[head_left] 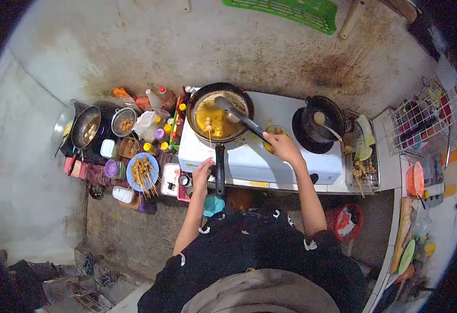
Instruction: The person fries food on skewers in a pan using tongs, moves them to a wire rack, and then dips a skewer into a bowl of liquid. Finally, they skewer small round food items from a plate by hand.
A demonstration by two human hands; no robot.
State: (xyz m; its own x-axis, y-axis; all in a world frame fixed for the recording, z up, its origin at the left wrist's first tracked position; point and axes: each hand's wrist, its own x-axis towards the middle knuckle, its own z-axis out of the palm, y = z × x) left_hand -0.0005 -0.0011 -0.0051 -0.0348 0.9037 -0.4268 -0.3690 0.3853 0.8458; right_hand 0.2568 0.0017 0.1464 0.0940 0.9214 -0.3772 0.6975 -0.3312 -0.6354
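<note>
A dark frying pan (190,116) sits on the left part of the white stove (291,166), with yellow, oily food (219,124) inside. My left hand (203,171), beside the pan's handle, is closed on the thin stick of a skewer (208,125). The skewer's pale, ball-shaped pieces rest in the yellow food. In my right hand (282,146) is the handle of a dark spatula (244,120), which slants down to the left. Its broad head is over the far side of the pan. A small bowl (272,149) with yellowish contents is below my right hand.
Left of the stove, a blue plate (153,180) holds several skewers, near bottles, tubs, a strainer (124,111) and another pan (86,127). A black pot (323,122) with a ladle stands at the stove's right. Beyond it are a metal tray (375,180) and a wire rack (421,117).
</note>
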